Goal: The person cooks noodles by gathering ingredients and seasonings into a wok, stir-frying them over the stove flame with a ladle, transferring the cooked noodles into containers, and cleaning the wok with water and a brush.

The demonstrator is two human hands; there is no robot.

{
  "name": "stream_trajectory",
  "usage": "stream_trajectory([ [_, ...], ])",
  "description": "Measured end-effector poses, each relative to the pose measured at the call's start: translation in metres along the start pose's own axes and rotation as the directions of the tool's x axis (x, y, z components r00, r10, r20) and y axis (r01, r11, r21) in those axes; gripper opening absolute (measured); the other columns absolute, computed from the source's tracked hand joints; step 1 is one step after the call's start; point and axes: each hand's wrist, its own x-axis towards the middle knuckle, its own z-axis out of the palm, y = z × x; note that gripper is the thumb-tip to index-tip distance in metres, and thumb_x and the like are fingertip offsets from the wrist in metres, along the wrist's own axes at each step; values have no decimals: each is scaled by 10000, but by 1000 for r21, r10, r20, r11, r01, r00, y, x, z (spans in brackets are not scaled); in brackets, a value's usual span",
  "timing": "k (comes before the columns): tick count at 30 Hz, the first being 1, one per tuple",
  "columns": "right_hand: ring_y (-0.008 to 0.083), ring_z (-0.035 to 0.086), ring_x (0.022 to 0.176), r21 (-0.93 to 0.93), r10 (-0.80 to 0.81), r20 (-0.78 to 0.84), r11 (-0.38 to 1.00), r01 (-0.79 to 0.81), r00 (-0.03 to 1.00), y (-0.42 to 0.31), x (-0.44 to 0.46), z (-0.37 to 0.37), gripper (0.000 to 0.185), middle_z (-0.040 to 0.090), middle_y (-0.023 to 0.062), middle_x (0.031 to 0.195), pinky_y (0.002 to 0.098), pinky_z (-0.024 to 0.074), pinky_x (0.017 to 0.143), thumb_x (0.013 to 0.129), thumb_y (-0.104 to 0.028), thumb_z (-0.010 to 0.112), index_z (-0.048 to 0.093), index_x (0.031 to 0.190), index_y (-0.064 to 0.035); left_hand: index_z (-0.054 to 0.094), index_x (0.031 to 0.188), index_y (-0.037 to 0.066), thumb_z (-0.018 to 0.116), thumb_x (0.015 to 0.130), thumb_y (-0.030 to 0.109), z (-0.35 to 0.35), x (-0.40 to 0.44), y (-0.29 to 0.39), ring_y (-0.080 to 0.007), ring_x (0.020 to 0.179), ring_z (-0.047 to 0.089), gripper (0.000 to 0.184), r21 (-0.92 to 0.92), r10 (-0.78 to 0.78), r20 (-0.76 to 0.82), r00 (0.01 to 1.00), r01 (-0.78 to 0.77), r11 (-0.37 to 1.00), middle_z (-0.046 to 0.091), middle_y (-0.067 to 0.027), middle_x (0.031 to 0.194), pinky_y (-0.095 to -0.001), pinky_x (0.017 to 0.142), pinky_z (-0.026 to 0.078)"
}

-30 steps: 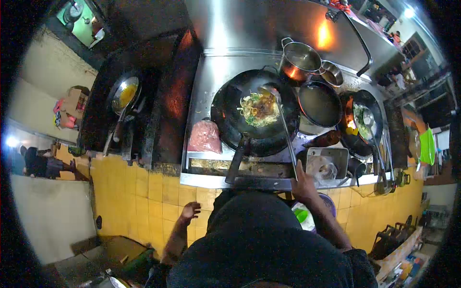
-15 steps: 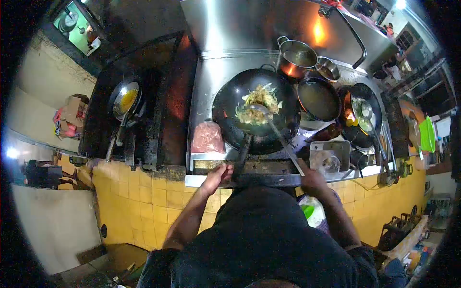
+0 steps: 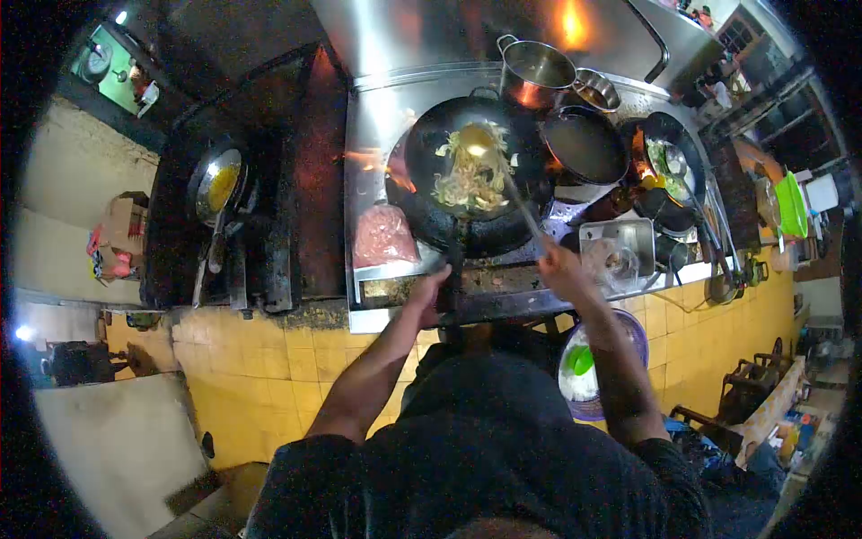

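My right hand (image 3: 562, 271) is closed around the handle of a long ladle (image 3: 526, 211). The ladle's bowl rests among pale sliced food (image 3: 471, 184), which looks like onion or cabbage with noodles, in a large black wok (image 3: 521, 171). My left hand (image 3: 429, 296) is closed at the wok's dark handle (image 3: 459, 247), its fingers partly hidden there. Flames (image 3: 400, 171) show at the wok's left rim. A clear bag of pinkish ground meat (image 3: 384, 238) lies left of the wok handle.
A tall pot (image 3: 537, 74), a small pot (image 3: 596, 90) and a dark pan of liquid (image 3: 585, 148) stand at the back right. Another wok (image 3: 687, 148) holds greens and a ladle. A metal container (image 3: 639, 238) sits near the front edge. At left is a pan of yellow liquid (image 3: 218, 189).
My left hand has moved up and right onto the wok handle. My right hand and the ladle have shifted; the food is spread out more. Flames now show at the wok's left side.
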Motion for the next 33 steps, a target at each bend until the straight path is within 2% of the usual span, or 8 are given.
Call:
stream_trajectory([
  [4,225,610,707,625,-104,252,777,-80,962,54,2,15,454,632,102,812,340,499,667,912,-253,542,488,1342,-117,625,985,101,574,910,338,-23,43,-12,-148,701,613,254,151,-161,40,986,154,977,625,-25,809,-320,577,514],
  [6,258,622,826,104,-128,127,988,115,984,79,-26,-22,490,670,176,938,341,495,790,889,-203,626,489,1348,-97,604,911,116,610,894,301,-27,50,-24,-116,608,563,186,202,-68,173,983,33,979,568,9,714,-302,516,486],
  [10,339,647,937,32,-13,152,999,8,988,56,-45,-47,515,642,221,1079,402,497,848,865,-182,608,472,1353,-93,547,864,92,638,874,242,5,-19,-29,-146,500,524,175,22,-89,56,994,88,996,528,-16,633,-306,474,478],
  [12,408,611,1010,-95,-225,-151,973,212,962,51,-50,-47,530,611,230,1144,443,489,871,851,-161,588,455,1359,-85,540,858,72,627,869,212,-16,-34,-77,-161,521,554,165,177,71,156,985,-99,979,541,-41,645,-311,475,483],
  [23,420,601,796,-122,-213,-28,971,208,977,46,-99,-25,658,616,255,844,490,470,675,797,-37,552,362,1422,-114,541,872,92,622,879,270,29,-31,-34,-145,558,515,196,7,-38,148,988,38,999,511,12,667,-278,534,458],
  [25,412,621,859,-183,-127,-44,976,116,991,54,-91,-28,638,633,265,928,460,489,709,795,-23,556,388,1406,-98,528,917,77,628,866,178,15,-51,-65,-143,515,523,150,404,233,106,967,-256,878,529,-34,626,-298,478,456],
  [29,399,629,948,-15,-268,-63,964,267,961,64,-113,-83,592,625,278,1041,435,496,772,812,-35,550,412,1386,-77,524,961,71,609,861,134,-2,-45,-92,-149,471,509,145,496,419,101,902,-411,765,528,-44,622,-300,450,450],
  [33,388,631,910,159,-208,-20,965,209,978,62,-73,-81,480,642,239,997,428,489,768,869,-98,520,455,1343,-67,541,909,87,611,840,152,35,-14,-42,-159,491,523,118,47,63,65,996,-66,997,532,-34,636,-312,465,460],
])
